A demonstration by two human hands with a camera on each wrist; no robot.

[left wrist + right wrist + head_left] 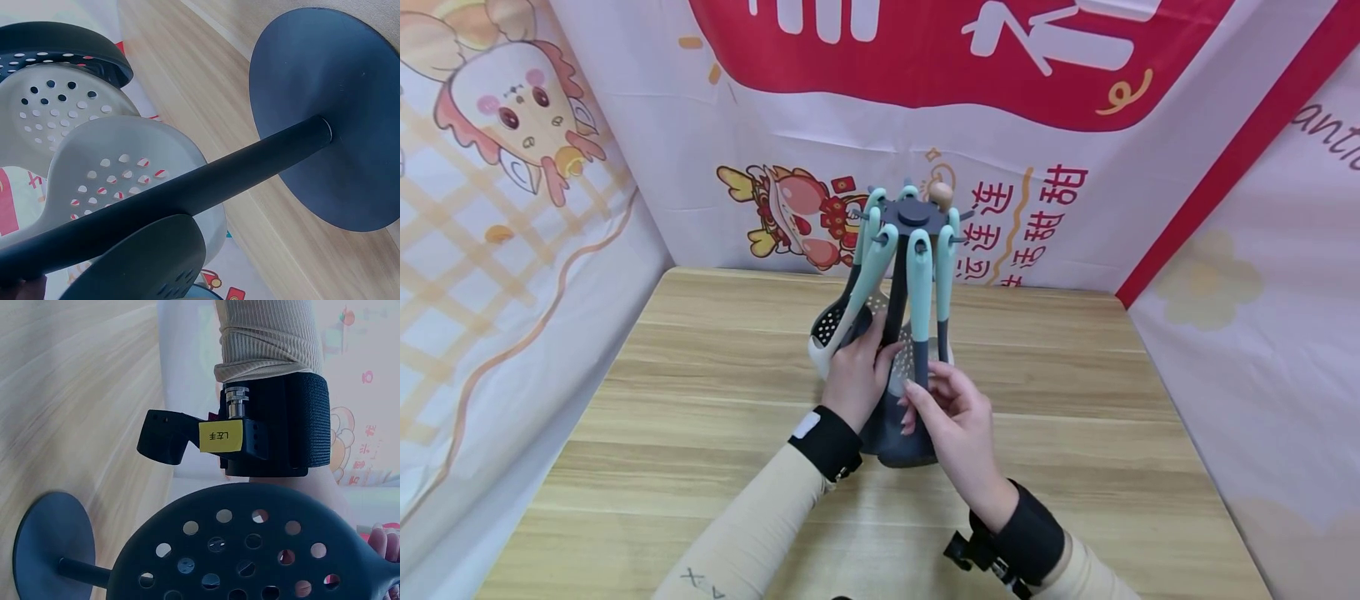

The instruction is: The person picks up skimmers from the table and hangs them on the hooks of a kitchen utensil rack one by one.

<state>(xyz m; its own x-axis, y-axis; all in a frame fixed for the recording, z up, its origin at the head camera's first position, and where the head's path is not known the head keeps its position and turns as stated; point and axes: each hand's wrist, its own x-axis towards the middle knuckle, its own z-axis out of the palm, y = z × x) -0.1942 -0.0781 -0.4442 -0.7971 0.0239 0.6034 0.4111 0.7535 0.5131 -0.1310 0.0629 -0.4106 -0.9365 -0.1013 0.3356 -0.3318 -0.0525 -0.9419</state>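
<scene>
A rotating utensil stand with a black pole (896, 292) holds several kitchen tools by mint handles. My left hand (856, 375) grips the pole partway down; in the left wrist view, only a fingertip shows at the lower left. At the front hangs a tool with a mint handle (919, 287), its dark neck pinched between thumb and fingers of my right hand (958, 425). The right wrist view shows a dark skimmer (250, 540) with round holes close up, fingers beside its neck. Grey perforated tools (134, 162) hang beside the pole.
The stand's round dark base (331, 119) is on the wooden table (1060, 400). A dark slotted tool (156, 259) hangs near the pole. A wooden knob (940, 195) is at the stand's top. Printed cloth (670, 167) encloses the table's back and sides.
</scene>
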